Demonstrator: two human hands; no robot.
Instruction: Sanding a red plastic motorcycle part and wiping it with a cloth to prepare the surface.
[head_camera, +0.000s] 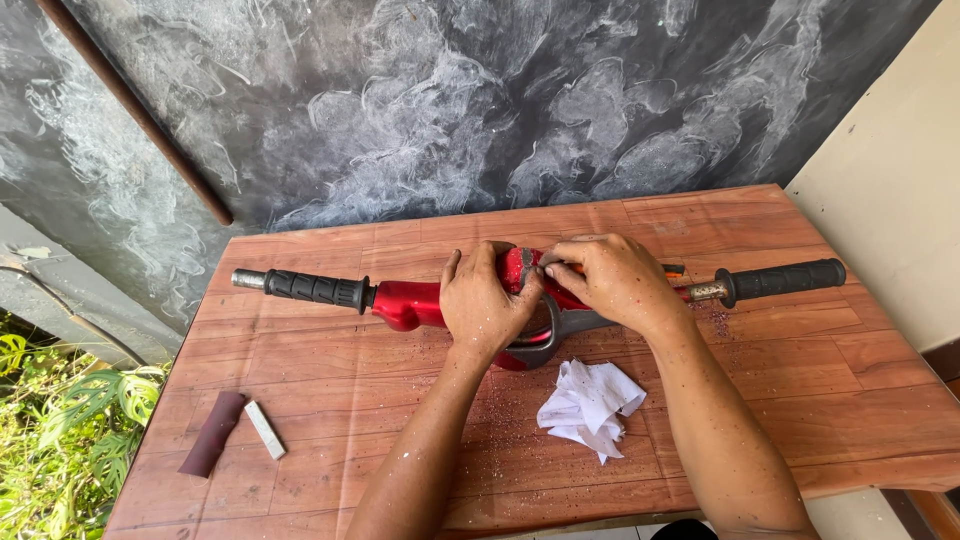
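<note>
Crumpled white paper tissue lies nearest on the reddish wood-grain counter. Left hand clamps the glossy red metal handlebar cover with black ribbed rubber grips, apparently steadying it mid-counter; right hand pinches a small grey abrasive scrap against it. Dark red sandpaper strip and small grey block lie left.

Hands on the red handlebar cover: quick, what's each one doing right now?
Left hand: closed around the middle of the red handlebar cover, holding it.
Right hand: fingers curled on top of the cover, pressing a small grey piece; what it is cannot be told.
</note>
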